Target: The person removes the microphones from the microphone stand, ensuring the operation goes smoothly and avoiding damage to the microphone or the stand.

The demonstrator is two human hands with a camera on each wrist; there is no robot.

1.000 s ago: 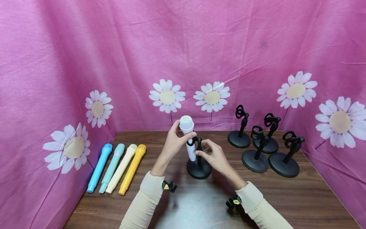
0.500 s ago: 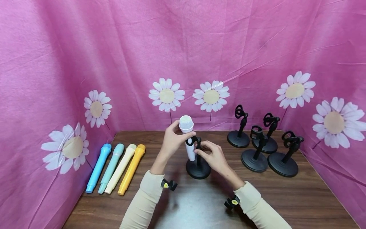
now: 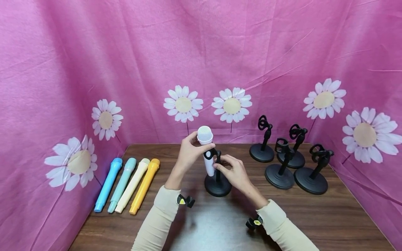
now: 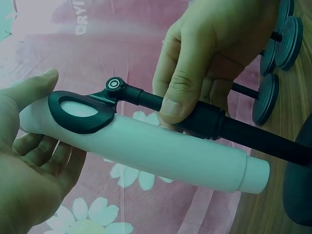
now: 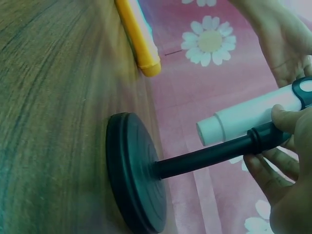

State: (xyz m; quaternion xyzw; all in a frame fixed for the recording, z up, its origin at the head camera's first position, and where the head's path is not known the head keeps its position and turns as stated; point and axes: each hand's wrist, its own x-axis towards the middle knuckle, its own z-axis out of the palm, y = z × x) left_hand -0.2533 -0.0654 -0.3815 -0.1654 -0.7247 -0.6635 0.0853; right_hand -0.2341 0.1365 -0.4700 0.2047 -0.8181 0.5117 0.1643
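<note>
A white microphone point(image 3: 209, 166) sits in the ring clip of a black desk stand point(image 3: 218, 186), its mesh head up and its body slanting down beside the pole. My left hand point(image 3: 189, 153) grips the microphone just below the head, thumb across the front near the clip. With thumb and fingers, my right hand point(image 3: 235, 171) holds the stand's pole below the clip joint. In the left wrist view the clip point(image 4: 80, 112) wraps round the microphone body, and the right thumb presses the pole's thicker collar point(image 4: 207, 119). The round base point(image 5: 134, 170) stands on the table in the right wrist view.
To the left lie a blue microphone point(image 3: 108, 184), a teal microphone point(image 3: 122, 184), a cream microphone point(image 3: 133, 184) and a yellow microphone point(image 3: 145, 186), side by side. Several more black stands point(image 3: 279, 176) are grouped at the right. A pink flowered curtain point(image 3: 201, 62) encloses the wooden table point(image 3: 345, 223).
Both hands keep their hold on the microphone and the stand. The view has shifted very slightly; nothing else has visibly moved.
</note>
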